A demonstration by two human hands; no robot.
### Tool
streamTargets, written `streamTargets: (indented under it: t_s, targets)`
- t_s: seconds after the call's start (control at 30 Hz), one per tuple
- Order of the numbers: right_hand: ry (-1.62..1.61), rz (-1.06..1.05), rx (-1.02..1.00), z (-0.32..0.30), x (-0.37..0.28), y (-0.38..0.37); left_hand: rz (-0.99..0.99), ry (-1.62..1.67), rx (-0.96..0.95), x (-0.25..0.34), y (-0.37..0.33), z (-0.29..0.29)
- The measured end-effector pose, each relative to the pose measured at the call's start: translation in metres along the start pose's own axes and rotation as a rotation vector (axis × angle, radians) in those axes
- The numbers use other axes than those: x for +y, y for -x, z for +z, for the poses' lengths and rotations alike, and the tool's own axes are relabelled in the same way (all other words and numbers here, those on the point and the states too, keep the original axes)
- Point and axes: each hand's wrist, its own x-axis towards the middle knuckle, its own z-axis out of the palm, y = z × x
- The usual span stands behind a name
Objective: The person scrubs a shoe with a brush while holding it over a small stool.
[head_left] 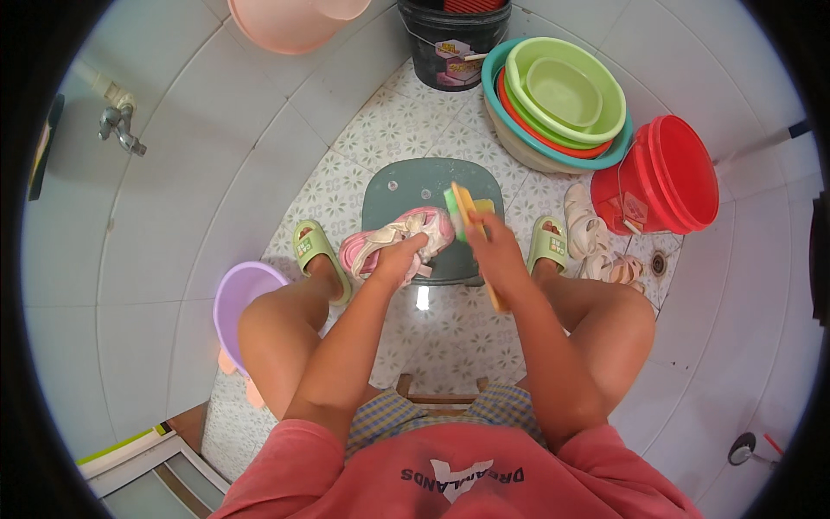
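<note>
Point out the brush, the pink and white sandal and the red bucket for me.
Brush (463,201), head view: on its yellow back.
Pink and white sandal (392,232), head view: on a pale strap.
Red bucket (641,170), head view: on its outer wall.

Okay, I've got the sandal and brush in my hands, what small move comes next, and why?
Probably guide the brush leftward along the sandal: your left hand holds it over the green stool, and your right hand has the bristles beside its right end.
</note>
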Motion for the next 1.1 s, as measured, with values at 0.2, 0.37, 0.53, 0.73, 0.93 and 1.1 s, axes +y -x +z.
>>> streamTargets:
  t_s: [0.2, 0.37, 0.53, 0.73, 0.93, 1.1]
  targets:
    - [0.163, -0.169, 0.105, 0.020, 0.005, 0.003, -0.090, -0.052, -0.114, -0.002, -0.009, -0.010]
    - [-0.045, 0.099, -0.087, -0.005, -0.010, -0.046, -0.060, 0.004, -0.098, 0.007, 0.001, -0.002]
    - [0.073, -0.080, -0.091, -0.012, -0.005, 0.020, -0.086, 0.123, -0.136, 0.005, -0.001, -0.010]
    - [0.227, -0.102, -0.069, 0.006, -0.005, -0.049, -0.133, -0.087, -0.109, 0.013, 0.002, -0.003]
    - [0.137, 0.009, -0.165, -0.022, -0.022, -0.008, -0.084, -0.048, -0.076, 0.006, 0.001, -0.011]
    - [0.250, -0.103, -0.109, -0.001, -0.010, -0.018, -0.078, -0.037, -0.152, 0.004, -0.002, -0.008]
